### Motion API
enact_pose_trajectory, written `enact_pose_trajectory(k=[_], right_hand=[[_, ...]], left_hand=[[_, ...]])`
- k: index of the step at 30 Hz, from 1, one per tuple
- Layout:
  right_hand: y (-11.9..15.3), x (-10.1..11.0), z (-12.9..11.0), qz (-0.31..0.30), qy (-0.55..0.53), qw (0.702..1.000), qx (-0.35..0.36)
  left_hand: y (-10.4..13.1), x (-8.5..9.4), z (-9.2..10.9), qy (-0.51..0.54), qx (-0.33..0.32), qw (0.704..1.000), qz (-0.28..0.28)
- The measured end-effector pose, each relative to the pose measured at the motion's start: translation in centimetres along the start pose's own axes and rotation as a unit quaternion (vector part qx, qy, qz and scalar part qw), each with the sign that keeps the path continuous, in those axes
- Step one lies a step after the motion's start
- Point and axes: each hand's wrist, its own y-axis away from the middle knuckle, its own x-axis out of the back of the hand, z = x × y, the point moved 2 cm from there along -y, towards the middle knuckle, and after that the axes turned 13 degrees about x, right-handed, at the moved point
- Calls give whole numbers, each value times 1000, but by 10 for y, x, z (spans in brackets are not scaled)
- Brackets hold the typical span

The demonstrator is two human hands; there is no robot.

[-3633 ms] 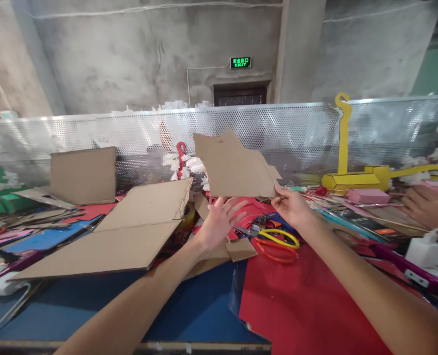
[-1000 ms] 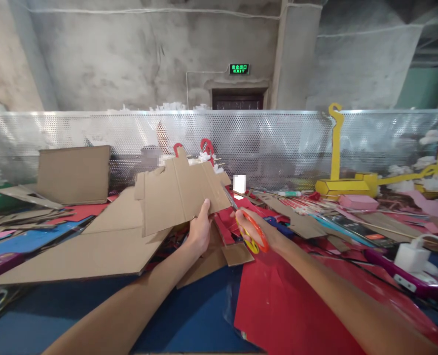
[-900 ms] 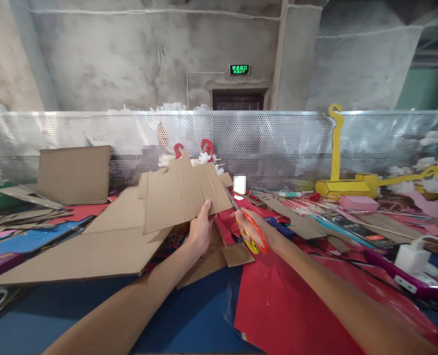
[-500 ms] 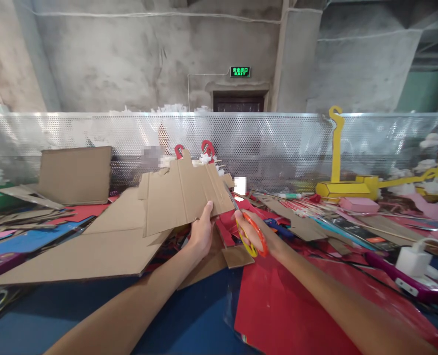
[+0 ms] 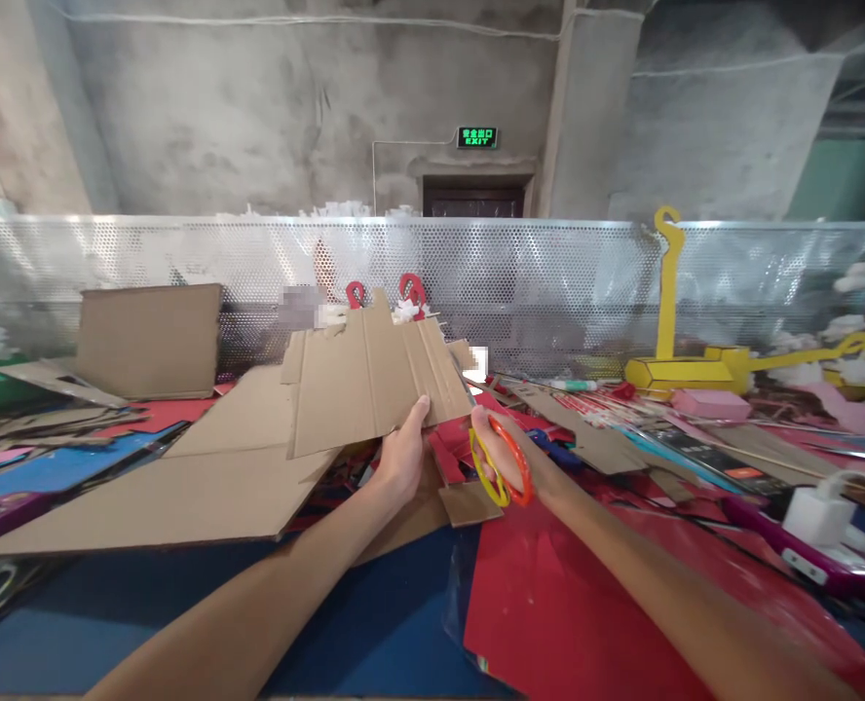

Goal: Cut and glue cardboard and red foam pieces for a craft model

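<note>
My left hand (image 5: 401,456) grips the lower edge of a jagged-edged piece of cardboard (image 5: 359,380), thumb on top, and holds it up above the table. My right hand (image 5: 495,453) is closed around scissors (image 5: 518,462) with one orange-red and one yellow handle loop. The scissor blades are mostly hidden by the cardboard's right edge and by my hand. Below and to the left of the held piece lies a large folded cardboard sheet (image 5: 162,501). A small cardboard scrap (image 5: 469,504) rests just under my right hand.
A red sheet (image 5: 549,604) covers the front right. At right lie a purple power strip (image 5: 812,555) with a white charger (image 5: 816,511), and a pink box (image 5: 708,404). A yellow hooked model (image 5: 685,375) stands behind. A perforated metal screen (image 5: 549,292) closes off the back.
The held cardboard has shifted slightly right and turned a little, its right edge now covering more of the scissor blades. Both hands keep their grip.
</note>
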Motion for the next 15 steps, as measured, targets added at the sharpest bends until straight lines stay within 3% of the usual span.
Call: enact_pose_trajectory(k=[10,15], right_hand=[[1,-3,-14,34,-1,999,-29],[-1,-5,-9,34,-44,998,-42]], left_hand=[[4,-2,-1,-12,-12,1000,21],[6,-2,-8,-14,16,1000,-3]])
